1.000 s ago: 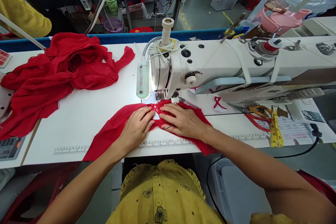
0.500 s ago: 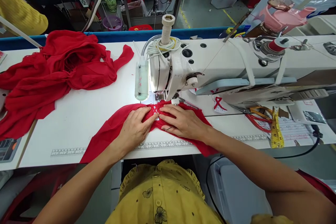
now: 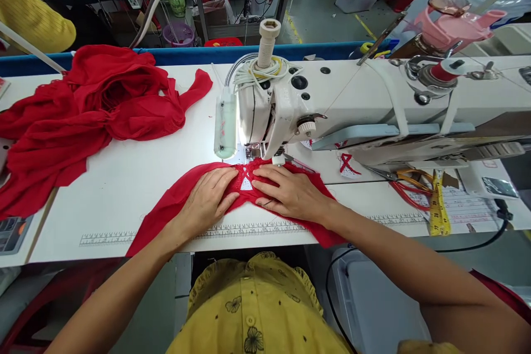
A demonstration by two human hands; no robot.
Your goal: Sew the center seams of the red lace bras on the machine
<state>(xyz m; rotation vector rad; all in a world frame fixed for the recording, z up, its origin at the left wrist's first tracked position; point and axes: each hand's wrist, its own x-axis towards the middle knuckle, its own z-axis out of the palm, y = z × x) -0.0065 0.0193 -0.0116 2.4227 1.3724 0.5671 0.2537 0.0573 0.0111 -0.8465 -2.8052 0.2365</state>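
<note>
Pressing 1 red cloth, 2 hands

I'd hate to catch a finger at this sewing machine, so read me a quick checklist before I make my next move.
1. Left hand flat on the red fabric: ok.
2. Right hand flat on the same fabric, across the white triangular patch from the left: ok.
3. Both hands on the near side of the presser foot, not under it: ok.
4. Needle raised or lowered: cannot tell, too small to make out.
5. Scissors and yellow tape measure apart from the fabric, off to the right: ok.
6. Heaped red garments apart from the fabric under the hands: ok.
</note>
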